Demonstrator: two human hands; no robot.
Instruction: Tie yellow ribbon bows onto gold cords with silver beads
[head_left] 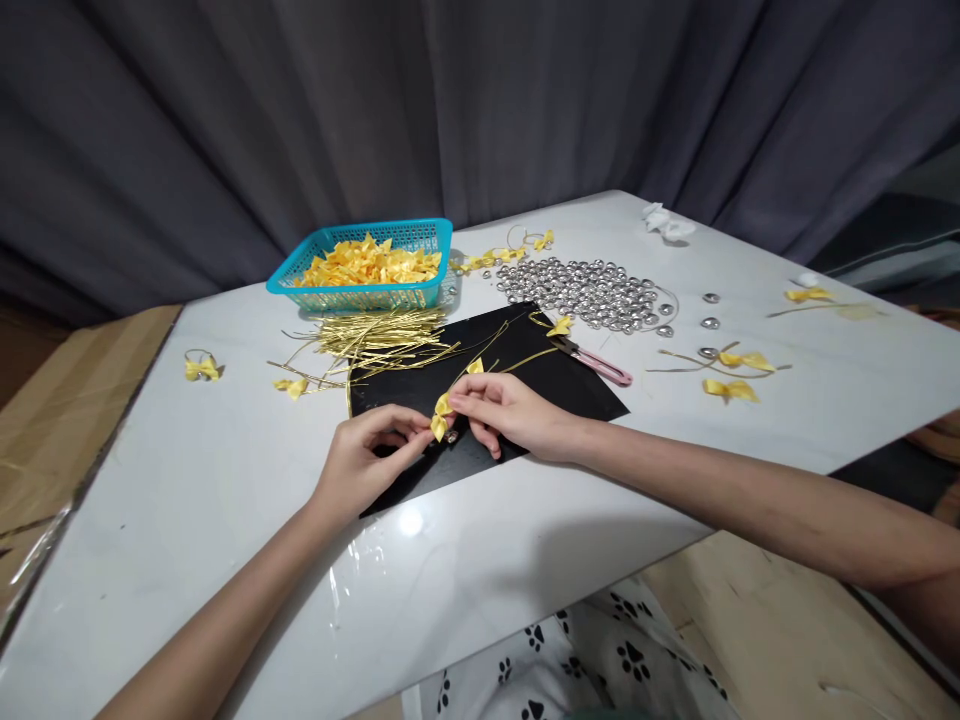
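Note:
Both hands meet over a black sheet [540,385] on the white table [225,470]. My left hand [367,462] and my right hand [502,412] pinch a small yellow ribbon bow [442,414] between their fingertips. A small silver piece [452,436] shows just under the bow. Thin gold wire runs from the bow across the sheet. Behind the sheet lies a bundle of gold wire ties [375,338].
A teal basket [427,235] full of yellow bows stands at the back. A heap of silver bells [592,290] lies to the right of it. Pink-handled scissors [600,362] rest on the sheet's right edge. Loose bows [731,390] are scattered right and left. Cardboard [52,400] lies beside the table.

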